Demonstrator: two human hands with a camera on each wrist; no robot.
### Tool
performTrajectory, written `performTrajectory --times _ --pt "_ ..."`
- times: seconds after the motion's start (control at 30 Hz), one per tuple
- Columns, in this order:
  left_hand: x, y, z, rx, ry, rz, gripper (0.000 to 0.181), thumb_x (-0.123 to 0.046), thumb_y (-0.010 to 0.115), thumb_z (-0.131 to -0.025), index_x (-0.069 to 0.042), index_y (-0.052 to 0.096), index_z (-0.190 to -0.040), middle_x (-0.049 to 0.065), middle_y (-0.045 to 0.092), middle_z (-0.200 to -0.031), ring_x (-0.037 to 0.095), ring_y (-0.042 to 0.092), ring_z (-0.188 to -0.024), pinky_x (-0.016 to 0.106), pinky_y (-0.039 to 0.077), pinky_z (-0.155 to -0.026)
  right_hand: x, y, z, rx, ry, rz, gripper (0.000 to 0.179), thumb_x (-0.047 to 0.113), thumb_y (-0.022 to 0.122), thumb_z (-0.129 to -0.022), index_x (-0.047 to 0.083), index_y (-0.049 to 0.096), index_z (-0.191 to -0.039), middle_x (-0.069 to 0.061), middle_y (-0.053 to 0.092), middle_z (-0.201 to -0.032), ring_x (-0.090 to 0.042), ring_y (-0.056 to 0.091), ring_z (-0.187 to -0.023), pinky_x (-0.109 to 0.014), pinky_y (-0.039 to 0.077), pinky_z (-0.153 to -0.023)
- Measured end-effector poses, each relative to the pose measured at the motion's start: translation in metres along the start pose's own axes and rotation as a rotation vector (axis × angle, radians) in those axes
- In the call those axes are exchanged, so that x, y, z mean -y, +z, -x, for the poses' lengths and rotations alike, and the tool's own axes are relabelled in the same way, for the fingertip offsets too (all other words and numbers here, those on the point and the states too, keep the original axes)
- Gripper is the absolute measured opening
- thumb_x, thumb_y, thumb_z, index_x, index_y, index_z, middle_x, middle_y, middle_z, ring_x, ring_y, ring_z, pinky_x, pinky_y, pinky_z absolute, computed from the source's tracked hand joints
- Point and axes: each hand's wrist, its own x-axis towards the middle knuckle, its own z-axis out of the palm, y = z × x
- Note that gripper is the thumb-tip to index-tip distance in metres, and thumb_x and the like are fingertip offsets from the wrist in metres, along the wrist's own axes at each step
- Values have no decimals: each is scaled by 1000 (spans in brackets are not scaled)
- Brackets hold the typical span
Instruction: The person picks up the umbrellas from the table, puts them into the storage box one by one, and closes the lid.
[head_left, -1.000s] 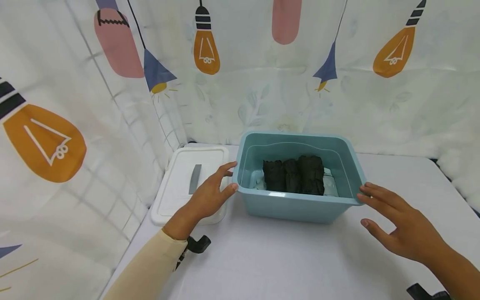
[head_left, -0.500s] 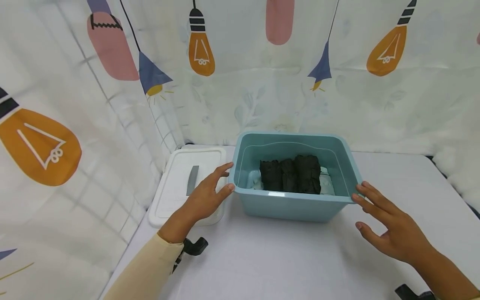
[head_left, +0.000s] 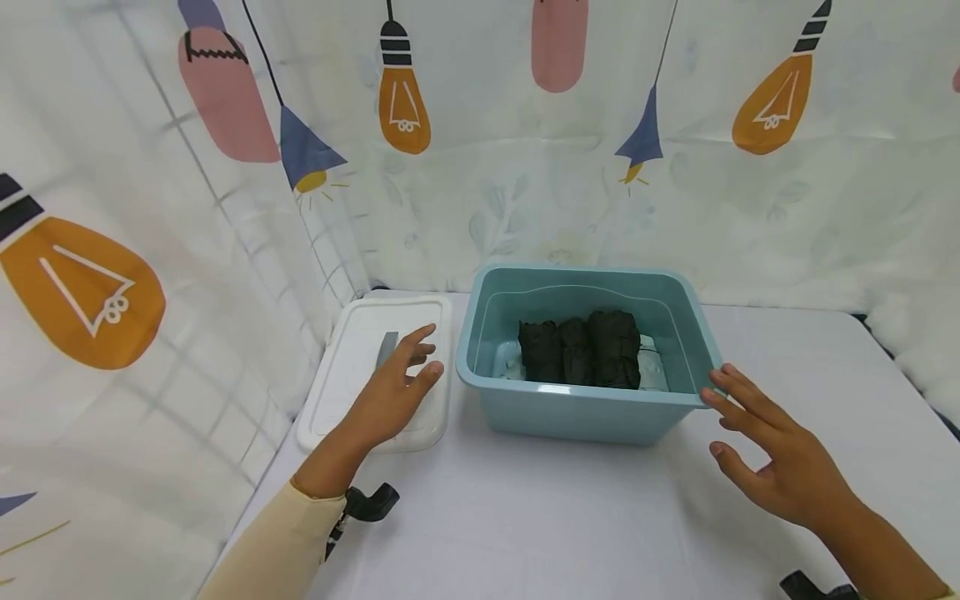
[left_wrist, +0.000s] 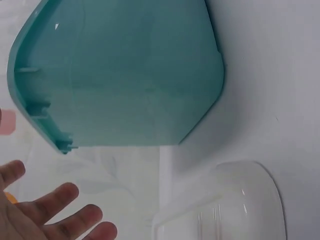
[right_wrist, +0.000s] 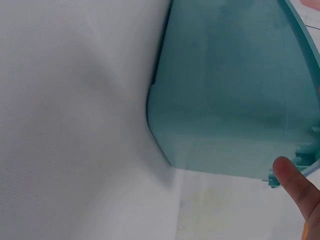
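Observation:
A light blue plastic bin stands on the table, its top uncovered. Inside it several dark rolled cloth bundles lie side by side, with a pale blue folded cloth at their right. My left hand hovers over the white lid, apart from the bin, its fingers loosely spread and holding nothing. At the bin's front right corner, the fingertips of my right hand are right at the rim, the fingers extended. In the left wrist view the left fingers appear beside the bin's wall.
The white lid with a grey strip lies left of the bin. White cloth covers the table. A printed curtain rises behind the bin, and another hangs over a wire grid at left.
My left hand has come away from the bin's left rim, moving left over the lid. My right hand stays at the right corner. The bin has not visibly moved on the table.

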Motion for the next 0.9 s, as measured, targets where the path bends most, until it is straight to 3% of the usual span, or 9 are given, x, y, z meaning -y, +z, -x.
performTrajectory --times 0.2,0.27,0.43,0.63,0.9 --pt "15 -13 5 -102 -90 -89 74 -59 49 -103 -20 27 -162 18 46 -153 40 45 -139 61 42 -105 0 1 -1 -11 -17 -6 66 56 46 -104 4 61 -141 -16 53 -149 20 50 -117 -8 47 -85" --pt "18 -16 8 -126 -131 -142 74 -58 50 -104 -18 27 -162 20 46 -153 42 45 -138 64 41 -104 0 0 -1 -7 -8 -4 66 57 45 -104 4 61 -141 -15 52 -150 16 56 -113 -8 46 -86" --pt "27 -22 17 -160 -199 -233 70 -47 53 -105 -13 30 -161 24 48 -149 46 48 -133 66 43 -98 3 -4 0 44 32 6 67 58 44 -104 5 59 -144 -12 49 -154 14 59 -110 -9 46 -88" --pt "41 -28 28 -243 -249 -334 63 -34 57 -103 -4 39 -155 30 52 -142 51 51 -127 67 44 -93 0 0 0 -9 -15 -6 66 56 45 -104 4 61 -141 -15 52 -150 21 48 -118 -8 48 -84" --pt "51 -34 42 -265 -336 -374 55 -27 56 -102 5 48 -147 35 50 -140 55 49 -126 69 44 -93 -3 4 1 -42 -48 -26 65 54 45 -105 1 62 -139 -18 54 -148 3 45 -136 -7 45 -87"
